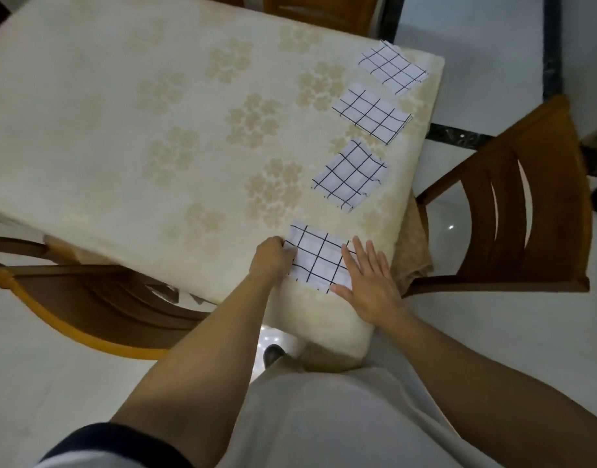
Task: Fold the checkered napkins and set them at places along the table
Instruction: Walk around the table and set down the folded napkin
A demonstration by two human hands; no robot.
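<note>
Head view: looks down on a counter (121, 130) under a cream flowered cloth. Along its right edge, four folded checkered napkins in a row, lying flat and apart from one another: nearest napkin (319, 261), second napkin (351, 177), third napkin (371, 114), farthest napkin (393, 67). At the nearest napkin's left edge, left hand (271, 261) with fingers curled, touching the cloth; cannot tell whether pinching it. On its right edge, right hand (368, 282) laid flat, fingers straight and slightly spread, partly on napkin, partly on counter. Right of the counter, a wooden chair (526, 197); left of it, a second chair (87, 298).
</note>
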